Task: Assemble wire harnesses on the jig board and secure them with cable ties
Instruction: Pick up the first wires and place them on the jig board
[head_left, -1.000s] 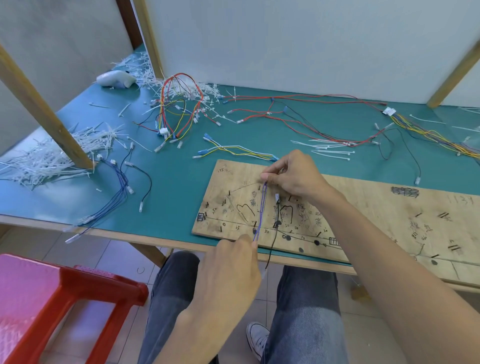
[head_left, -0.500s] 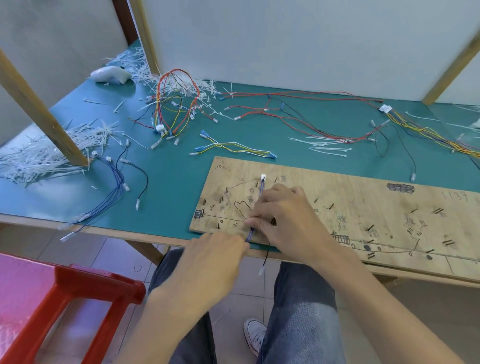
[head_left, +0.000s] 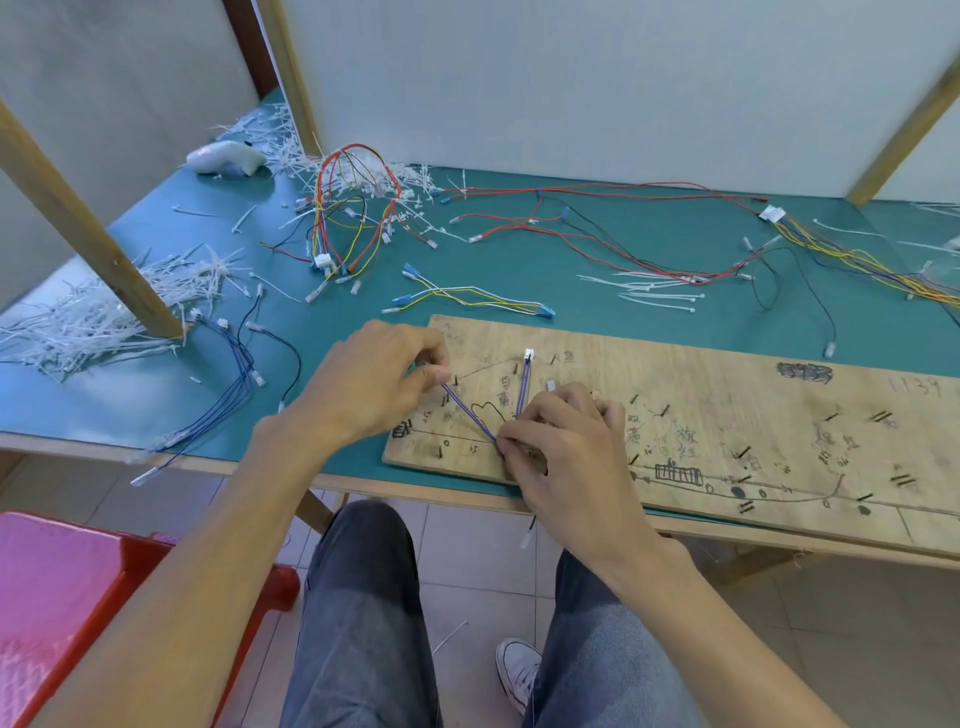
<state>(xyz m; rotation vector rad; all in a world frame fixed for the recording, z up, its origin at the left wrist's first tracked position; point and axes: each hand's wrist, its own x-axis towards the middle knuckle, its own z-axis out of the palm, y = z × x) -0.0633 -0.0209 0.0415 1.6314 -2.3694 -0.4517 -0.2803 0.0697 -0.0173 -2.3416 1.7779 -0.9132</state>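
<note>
Green tabletop (head_left: 519, 260): scribbled plywood jig board (head_left: 727, 405) at front edge. Thin blue-violet wire pair (head_left: 470, 413) laid in V on it; left hand (head_left: 374, 379) pinching one end, right hand (head_left: 566, 441) pinching bend. Routing looks early; loose white cable ties (head_left: 660, 299) not yet applied.

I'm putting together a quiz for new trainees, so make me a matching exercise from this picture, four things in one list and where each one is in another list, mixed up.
1. purple wire
2. white tool
3. red stool
4. yellow and white wires

A. on the floor
B. just behind the wooden board
C. back left corner of the table
D. pinched between left hand and right hand

Pairs: 1-D, 2-C, 3-A, 4-B
</note>
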